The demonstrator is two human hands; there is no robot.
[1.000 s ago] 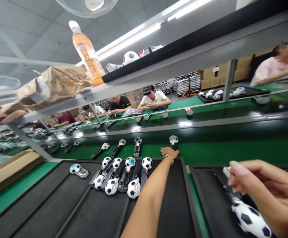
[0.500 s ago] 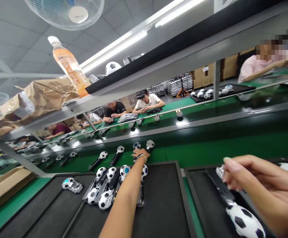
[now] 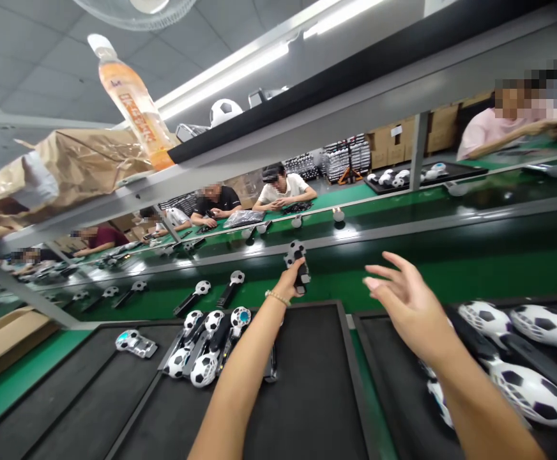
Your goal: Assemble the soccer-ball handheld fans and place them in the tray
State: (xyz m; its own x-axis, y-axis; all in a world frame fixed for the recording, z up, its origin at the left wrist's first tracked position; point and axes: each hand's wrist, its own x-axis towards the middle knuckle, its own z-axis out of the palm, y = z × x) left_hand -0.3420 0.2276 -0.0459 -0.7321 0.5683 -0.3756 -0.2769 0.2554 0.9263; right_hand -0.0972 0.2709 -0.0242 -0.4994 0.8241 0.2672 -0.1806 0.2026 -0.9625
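My left hand (image 3: 292, 279) is closed round a handheld fan (image 3: 296, 254) with a black-and-white soccer-ball head, raised over the green conveyor belt. The fan's dark body points down past my fingers; whether a second one is behind it, I cannot tell. Below my left forearm, a black tray (image 3: 312, 358) holds several similar fans (image 3: 213, 321) in a cluster, some partly hidden by the arm. My right hand (image 3: 403, 303) hovers with fingers apart and nothing in it, by the far edge of the right tray (image 3: 379, 383), where more soccer-ball fans (image 3: 530, 393) lie.
Several fans (image 3: 197, 297) lie along the belt (image 3: 355, 275). One unit (image 3: 135, 344) sits in the left tray. A cardboard box (image 3: 13, 338) stands far left. Overhead, a slanting shelf (image 3: 307, 121) carries an orange drink bottle (image 3: 132, 105). Several people work across the line.
My left hand has lifted a fan off the belt, and two fan heads that were there are gone from their spots. My right hand has moved left and forward, its fingers spreading.
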